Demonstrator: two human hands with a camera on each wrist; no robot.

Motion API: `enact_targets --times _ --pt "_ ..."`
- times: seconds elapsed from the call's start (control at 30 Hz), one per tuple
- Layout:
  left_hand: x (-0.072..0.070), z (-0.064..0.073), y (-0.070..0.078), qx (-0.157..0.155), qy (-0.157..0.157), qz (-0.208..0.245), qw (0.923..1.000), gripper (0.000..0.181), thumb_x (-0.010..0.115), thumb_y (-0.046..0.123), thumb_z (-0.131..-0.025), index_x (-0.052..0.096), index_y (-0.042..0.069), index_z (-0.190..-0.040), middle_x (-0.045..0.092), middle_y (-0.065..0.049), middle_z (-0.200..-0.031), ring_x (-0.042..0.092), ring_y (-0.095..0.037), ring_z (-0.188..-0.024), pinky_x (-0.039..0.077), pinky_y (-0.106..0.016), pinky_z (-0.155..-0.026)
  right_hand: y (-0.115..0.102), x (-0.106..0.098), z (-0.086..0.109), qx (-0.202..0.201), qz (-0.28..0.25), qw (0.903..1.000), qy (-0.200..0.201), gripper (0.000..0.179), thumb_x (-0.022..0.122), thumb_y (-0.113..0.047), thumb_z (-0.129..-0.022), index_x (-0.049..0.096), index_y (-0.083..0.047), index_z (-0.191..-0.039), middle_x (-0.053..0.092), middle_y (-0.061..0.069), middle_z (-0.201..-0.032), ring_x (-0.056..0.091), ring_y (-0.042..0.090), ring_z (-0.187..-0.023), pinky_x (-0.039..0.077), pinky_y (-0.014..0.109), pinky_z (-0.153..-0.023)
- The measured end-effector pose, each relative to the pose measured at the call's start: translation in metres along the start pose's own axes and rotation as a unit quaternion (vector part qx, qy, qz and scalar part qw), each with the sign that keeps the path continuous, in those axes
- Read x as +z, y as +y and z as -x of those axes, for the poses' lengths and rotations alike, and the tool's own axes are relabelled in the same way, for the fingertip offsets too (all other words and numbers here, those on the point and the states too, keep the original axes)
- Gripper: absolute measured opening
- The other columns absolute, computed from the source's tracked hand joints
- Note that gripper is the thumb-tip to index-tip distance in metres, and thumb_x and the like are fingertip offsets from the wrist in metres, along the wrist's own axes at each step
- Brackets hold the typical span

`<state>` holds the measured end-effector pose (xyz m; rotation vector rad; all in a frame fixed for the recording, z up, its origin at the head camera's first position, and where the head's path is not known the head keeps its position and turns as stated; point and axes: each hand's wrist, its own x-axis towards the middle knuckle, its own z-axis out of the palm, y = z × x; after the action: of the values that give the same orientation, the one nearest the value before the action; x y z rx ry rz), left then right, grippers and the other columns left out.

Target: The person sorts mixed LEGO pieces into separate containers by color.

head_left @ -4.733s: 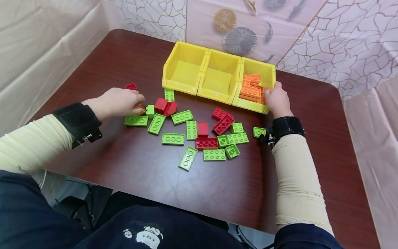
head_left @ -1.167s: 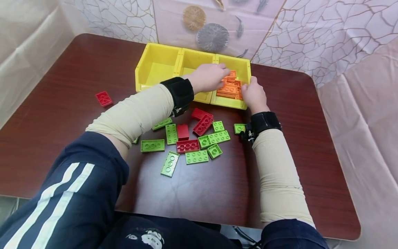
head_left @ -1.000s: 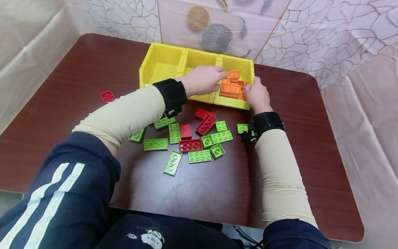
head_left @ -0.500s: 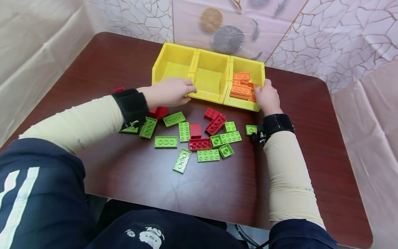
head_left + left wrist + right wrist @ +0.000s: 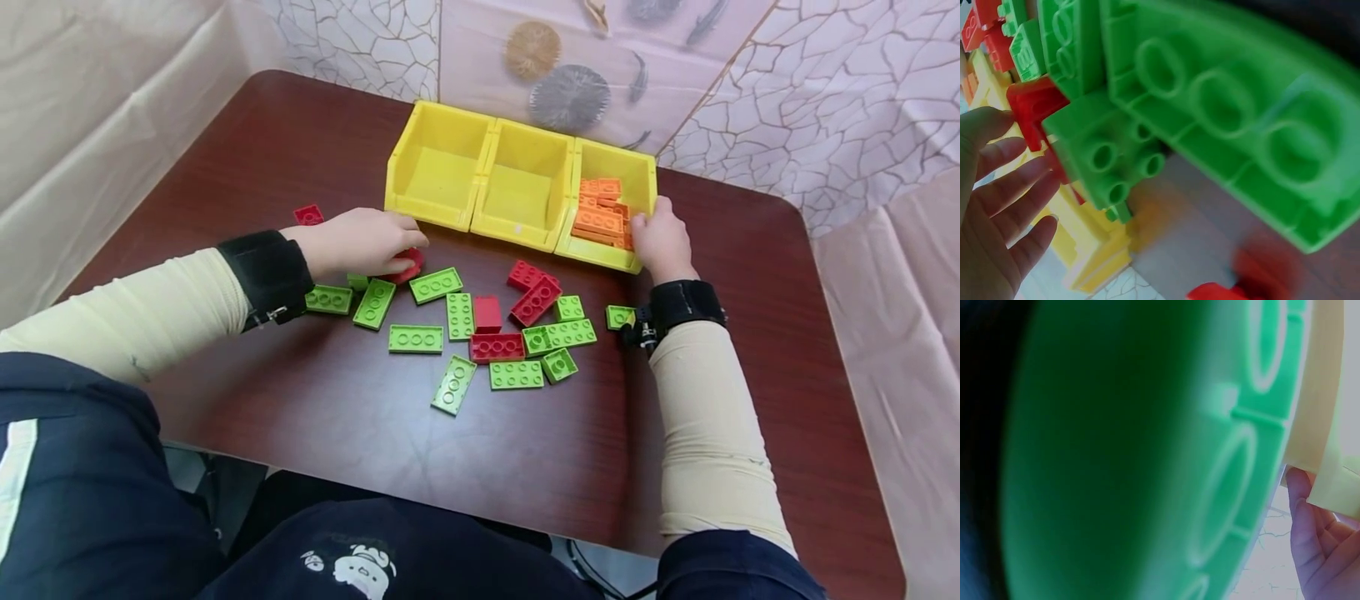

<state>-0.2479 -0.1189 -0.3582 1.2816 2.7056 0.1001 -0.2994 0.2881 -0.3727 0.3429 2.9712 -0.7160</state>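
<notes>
My left hand (image 5: 367, 242) is over the left part of the brick group, its fingertips right at a red brick (image 5: 407, 265). In the left wrist view its fingers (image 5: 1025, 203) are spread and loosely bent beside that red brick, with a small green brick (image 5: 1104, 153) close by. The hand hides part of the red bricks from the head view. At the right, my right hand (image 5: 663, 242) grips the side wall of the right yellow bin (image 5: 600, 255), thumb and fingers around its edge. Several orange bricks (image 5: 600, 221) lie in that bin.
Two more yellow bins, the left (image 5: 442, 175) and the middle (image 5: 522, 196), hold no bricks. Green bricks (image 5: 416, 338) and red bricks (image 5: 497, 347) lie scattered in front. One red brick (image 5: 308, 215) is behind my left wrist; a green brick (image 5: 619, 317) lies by my right wrist.
My left hand has come back leftward from the right bin to the red bricks. An orange brick seen under it at first no longer shows there. My right hand stays on the bin.
</notes>
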Motion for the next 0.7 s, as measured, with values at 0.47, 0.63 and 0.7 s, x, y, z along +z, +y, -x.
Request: enact_targets --times 0.47,0.63,0.7 --pt "0.009 0.005 0.002 0.032 -0.008 -0.011 0.9994 0.046 0.071 0.036 -0.080 0.058 0.010 -0.116 0.058 -0.005 -0.096 0.050 -0.024 -0.089 0.043 -0.038 -0.082 0.001 -0.002 0.000 -0.005 -0.001 1.0000 0.001 0.054 0.024 -0.031 -0.098 0.017 -0.006 -0.145 0.049 0.026 -0.121 0.050 0.038 -0.101 0.040 0.050 -0.083" --pt "-0.003 -0.002 0.006 0.044 0.022 -0.014 0.9987 0.043 0.069 0.035 -0.082 0.059 0.008 -0.114 0.057 -0.006 -0.093 0.051 -0.024 -0.085 0.044 -0.038 -0.078 -0.001 -0.001 0.001 -0.007 -0.003 1.0000 0.001 0.054 0.024 -0.030 -0.097 0.017 -0.007 -0.145 0.048 0.027 -0.123 0.049 0.039 -0.103 0.038 0.050 -0.086" --pt "-0.013 -0.010 0.010 0.049 0.037 -0.018 0.9979 0.044 0.069 0.035 -0.082 0.059 0.007 -0.114 0.057 -0.008 -0.093 0.051 -0.025 -0.084 0.044 -0.037 -0.076 -0.001 -0.001 0.002 -0.007 -0.002 1.0000 0.002 0.054 0.024 -0.030 -0.097 0.018 -0.007 -0.145 0.048 0.027 -0.124 0.049 0.039 -0.103 0.038 0.050 -0.086"
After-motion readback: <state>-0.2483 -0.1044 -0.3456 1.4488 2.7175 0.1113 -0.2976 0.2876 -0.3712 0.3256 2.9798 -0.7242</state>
